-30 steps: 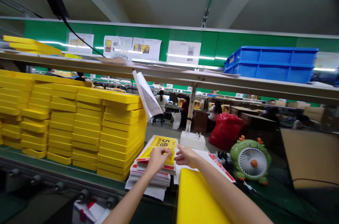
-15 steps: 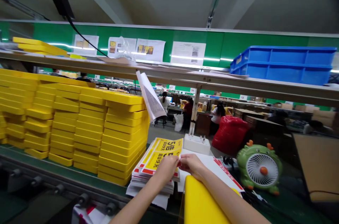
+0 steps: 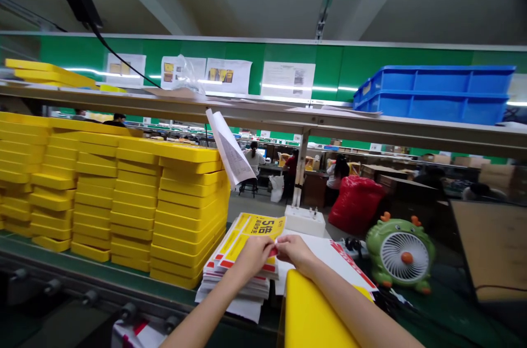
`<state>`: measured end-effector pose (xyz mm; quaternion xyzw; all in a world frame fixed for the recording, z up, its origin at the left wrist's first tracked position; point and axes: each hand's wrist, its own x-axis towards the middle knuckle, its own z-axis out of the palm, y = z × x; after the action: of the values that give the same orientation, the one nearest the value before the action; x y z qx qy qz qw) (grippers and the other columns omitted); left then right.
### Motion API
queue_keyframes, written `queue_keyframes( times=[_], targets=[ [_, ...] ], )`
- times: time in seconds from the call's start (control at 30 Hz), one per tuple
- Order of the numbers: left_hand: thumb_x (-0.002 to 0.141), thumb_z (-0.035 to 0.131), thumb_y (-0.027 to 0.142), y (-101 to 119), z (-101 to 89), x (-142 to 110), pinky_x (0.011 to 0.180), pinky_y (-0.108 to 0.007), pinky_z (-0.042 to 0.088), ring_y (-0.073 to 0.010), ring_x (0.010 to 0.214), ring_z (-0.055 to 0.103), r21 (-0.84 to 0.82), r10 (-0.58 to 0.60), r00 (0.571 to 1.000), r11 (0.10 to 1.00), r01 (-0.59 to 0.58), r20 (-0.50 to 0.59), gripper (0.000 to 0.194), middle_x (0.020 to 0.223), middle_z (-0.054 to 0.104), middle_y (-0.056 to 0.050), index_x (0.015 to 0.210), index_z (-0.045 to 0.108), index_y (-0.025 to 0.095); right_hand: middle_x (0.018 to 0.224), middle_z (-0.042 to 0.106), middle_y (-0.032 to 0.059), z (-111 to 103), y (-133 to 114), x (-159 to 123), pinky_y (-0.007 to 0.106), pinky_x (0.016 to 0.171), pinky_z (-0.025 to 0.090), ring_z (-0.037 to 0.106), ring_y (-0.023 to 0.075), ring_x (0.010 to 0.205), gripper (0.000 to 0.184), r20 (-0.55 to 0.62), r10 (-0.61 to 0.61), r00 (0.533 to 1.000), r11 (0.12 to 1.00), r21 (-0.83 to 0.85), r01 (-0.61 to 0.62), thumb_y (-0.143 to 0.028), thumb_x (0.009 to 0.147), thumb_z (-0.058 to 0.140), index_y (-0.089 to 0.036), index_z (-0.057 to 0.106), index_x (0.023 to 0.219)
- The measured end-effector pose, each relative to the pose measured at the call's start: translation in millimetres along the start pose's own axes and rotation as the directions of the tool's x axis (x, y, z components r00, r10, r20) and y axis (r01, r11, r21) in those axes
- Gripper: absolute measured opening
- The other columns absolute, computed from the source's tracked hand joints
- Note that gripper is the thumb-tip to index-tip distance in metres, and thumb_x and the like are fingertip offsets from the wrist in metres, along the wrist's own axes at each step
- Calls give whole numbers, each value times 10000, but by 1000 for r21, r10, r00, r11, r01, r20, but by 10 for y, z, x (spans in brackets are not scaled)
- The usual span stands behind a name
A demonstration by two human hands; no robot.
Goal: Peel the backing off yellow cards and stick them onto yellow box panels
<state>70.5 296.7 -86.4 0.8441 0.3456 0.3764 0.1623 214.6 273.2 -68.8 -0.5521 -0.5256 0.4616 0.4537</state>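
the left hand (image 3: 253, 257) and right hand (image 3: 295, 252) are close together, fingers gripping the edge of a glossy yellow-and-red printed card (image 3: 259, 226) atop a loose white-edged paper stack (image 3: 234, 287), just beside tall piled yellow trays (image 3: 189, 211).

On our desk (image 3: 86, 268), stacked trays (image 3: 123, 200) rise on the left, with a pile of printed cards (image 3: 241, 282) just to their right. Right of the pile sit a desk fan (image 3: 399, 253) and, nearer us, a single tray (image 3: 313, 312); a small box (image 3: 304, 220) stands behind it. Above, a shelf (image 3: 329, 124) carries two stacked crates (image 3: 432, 95) towards its right end.
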Motion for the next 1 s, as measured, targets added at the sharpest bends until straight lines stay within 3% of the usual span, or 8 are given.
queue_keyframes(
  times=[0.17, 0.33, 0.5, 0.67, 0.73, 0.83, 0.93, 1.0],
  targets=[
    [898, 510, 281, -12, 16, 2, 779, -358, 457, -166, 761, 586, 17, -11, 1000, 1000, 12, -24, 204, 787, 631, -35, 813, 617, 129, 654, 562, -48, -12, 92, 94, 230, 547, 481, 533, 79, 544, 109, -70, -47, 996, 993, -110, 39, -208, 848, 591, -121, 573, 785],
    [887, 527, 274, -36, -11, -28, 751, -323, 477, -163, 786, 608, -96, -23, 1000, 995, 23, 5, 174, 841, 652, -32, 898, 617, 125, 695, 582, -37, -20, 125, 118, 242, 565, 491, 552, 89, 568, 106, -79, -90, 993, 983, -166, 76, -212, 857, 577, -126, 565, 918],
    [862, 568, 287, -38, -29, -51, 770, -349, 456, -172, 745, 593, -154, -43, 999, 987, 44, 6, 212, 718, 629, -9, 735, 624, 127, 708, 580, -33, 4, 90, 56, 237, 536, 477, 538, 88, 547, 165, -81, -154, 985, 953, -274, 127, -253, 871, 556, -134, 551, 985],
    [838, 616, 276, -114, 100, 8, 796, -375, 463, -159, 739, 578, -309, -243, 964, 930, 198, -113, 193, 697, 590, 5, 716, 594, 127, 662, 586, -44, 13, -11, -54, 275, 606, 502, 574, 108, 579, 166, -78, -202, 976, 873, -466, 144, -226, 860, 567, -134, 556, 998],
    [849, 607, 280, -202, 79, 74, 752, -353, 488, -152, 733, 581, -444, -395, 902, 849, 286, -175, 188, 730, 591, -1, 751, 591, 121, 686, 606, -33, -26, -38, -68, 302, 655, 519, 596, 117, 613, 162, -75, -180, 981, 830, -547, 110, -240, 872, 554, -136, 571, 994],
    [879, 568, 292, -391, -159, 124, 656, -306, 517, -137, 695, 586, -689, -635, 736, 643, 336, -234, 186, 797, 596, -19, 853, 584, 109, 857, 646, 17, -130, -32, -41, 348, 745, 524, 622, 145, 753, 173, -106, -116, 988, 740, -673, 15, -265, 873, 557, -145, 596, 990],
    [893, 548, 266, -554, -613, -48, 608, -274, 522, -126, 680, 582, -868, -792, 542, 451, 207, -282, 167, 831, 588, -27, 928, 567, 104, 1022, 631, 55, -227, 17, 5, 399, 854, 494, 597, 188, 950, 165, -146, -58, 988, 619, -782, -79, -264, 854, 587, -144, 612, 962],
    [907, 512, 204, -558, -957, -314, 601, -254, 523, -119, 683, 582, -919, -843, 429, 388, 64, -325, 117, 827, 582, -27, 929, 558, 98, 1031, 628, 63, -266, 45, 16, 412, 866, 491, 591, 197, 975, 170, -166, -17, 986, 540, -832, -131, -269, 857, 583, -134, 610, 956]
  ],
)
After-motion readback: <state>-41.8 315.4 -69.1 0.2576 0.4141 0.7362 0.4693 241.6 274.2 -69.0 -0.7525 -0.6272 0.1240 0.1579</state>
